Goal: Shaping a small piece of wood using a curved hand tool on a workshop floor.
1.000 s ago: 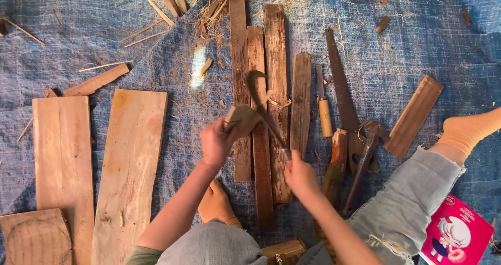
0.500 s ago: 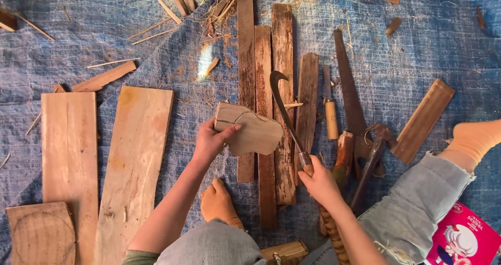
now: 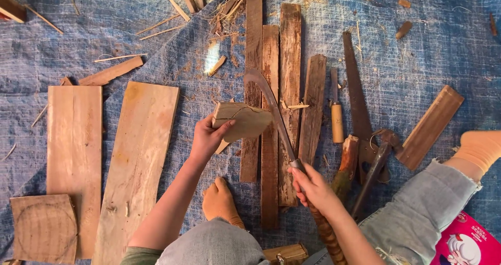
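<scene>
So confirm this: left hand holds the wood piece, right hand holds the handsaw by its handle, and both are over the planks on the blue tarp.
One thing is off. The right hand grips a curved blade, not the handsaw, which lies untouched on the tarp to the right. The head view shows it. The rest stands: the left hand holds the wood piece, both over the planks.

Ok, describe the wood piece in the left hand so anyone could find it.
On the blue tarp, find the row of dark upright planks. At their left edge the left hand holds a wood piece: pale, short and chunky, unlike the planks.
</scene>
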